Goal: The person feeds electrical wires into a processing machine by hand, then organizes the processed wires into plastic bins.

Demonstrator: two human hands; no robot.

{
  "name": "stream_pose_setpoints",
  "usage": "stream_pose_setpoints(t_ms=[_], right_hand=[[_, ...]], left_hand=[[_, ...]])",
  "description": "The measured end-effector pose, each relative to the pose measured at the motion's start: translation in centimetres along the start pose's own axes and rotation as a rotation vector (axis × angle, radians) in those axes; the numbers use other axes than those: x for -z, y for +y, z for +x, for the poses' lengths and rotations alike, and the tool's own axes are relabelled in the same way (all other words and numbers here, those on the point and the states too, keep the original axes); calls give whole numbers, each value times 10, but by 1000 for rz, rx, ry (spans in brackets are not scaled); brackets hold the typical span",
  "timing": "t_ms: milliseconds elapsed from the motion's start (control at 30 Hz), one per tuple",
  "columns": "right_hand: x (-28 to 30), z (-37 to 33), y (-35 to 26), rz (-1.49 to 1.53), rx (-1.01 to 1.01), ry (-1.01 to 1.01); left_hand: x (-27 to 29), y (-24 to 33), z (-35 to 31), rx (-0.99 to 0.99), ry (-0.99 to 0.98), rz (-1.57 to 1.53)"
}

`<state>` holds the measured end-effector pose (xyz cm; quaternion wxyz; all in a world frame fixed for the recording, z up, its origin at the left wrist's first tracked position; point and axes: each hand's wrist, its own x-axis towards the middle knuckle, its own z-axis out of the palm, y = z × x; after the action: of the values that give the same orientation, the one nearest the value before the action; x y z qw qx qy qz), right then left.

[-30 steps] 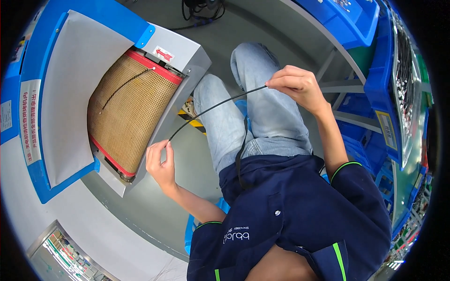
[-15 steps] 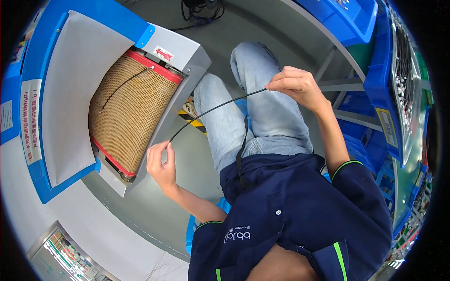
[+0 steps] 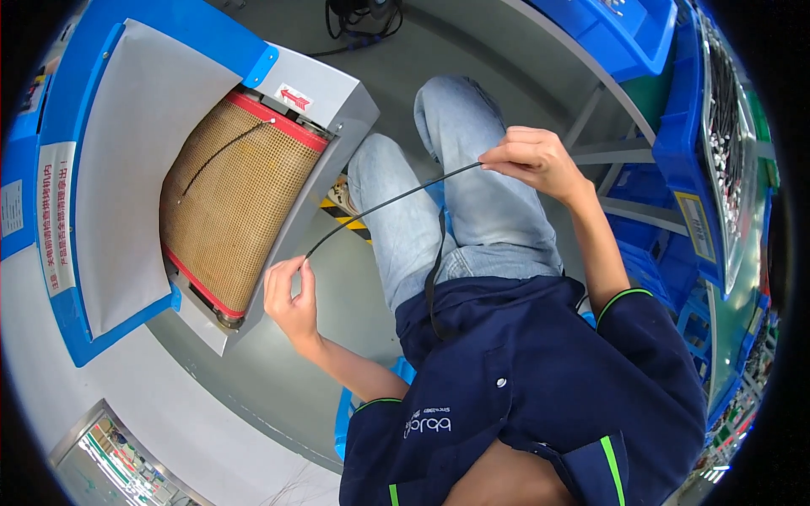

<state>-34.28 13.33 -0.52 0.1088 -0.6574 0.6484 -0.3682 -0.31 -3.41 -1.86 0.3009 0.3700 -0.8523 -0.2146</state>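
A thin black cable (image 3: 392, 201) is stretched in a gentle arc between my hands, above my thighs and the gap beside the machine. My left hand (image 3: 291, 297) pinches its lower-left end between thumb and finger. The other end is pinched in my right hand (image 3: 533, 160), over my right knee. Fingers cover both of the cable's tips. To the left, a second dark cable (image 3: 221, 152) with small pale ends lies on the tan mesh conveyor belt (image 3: 240, 211), apart from both hands.
The belt's grey metal frame (image 3: 325, 160) and the blue-and-white machine housing (image 3: 152, 169) stand at left. On the right are blue bins (image 3: 629, 34), a clear bag of black cables with white ends (image 3: 726, 143) and grey rack bars (image 3: 616, 152). Black-and-yellow striped tape (image 3: 359, 226) marks the floor.
The cable on the belt has shifted very slightly left, toward the housing. Both hands keep their pinch on the held cable and have barely moved.
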Motion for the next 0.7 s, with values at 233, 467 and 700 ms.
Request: stream_pose_setpoints(t_ms=[233,467,700], right_hand=[[-1,-1,-2,80,-37,18],[-2,-3,-2,153,-56,22],[-1,-3,-2,174,-123,-29]], left_hand=[[2,-1,-1,-2,15,-5],[5,-2,-1,-25,21,10],[5,-3,-1,7,17,18]])
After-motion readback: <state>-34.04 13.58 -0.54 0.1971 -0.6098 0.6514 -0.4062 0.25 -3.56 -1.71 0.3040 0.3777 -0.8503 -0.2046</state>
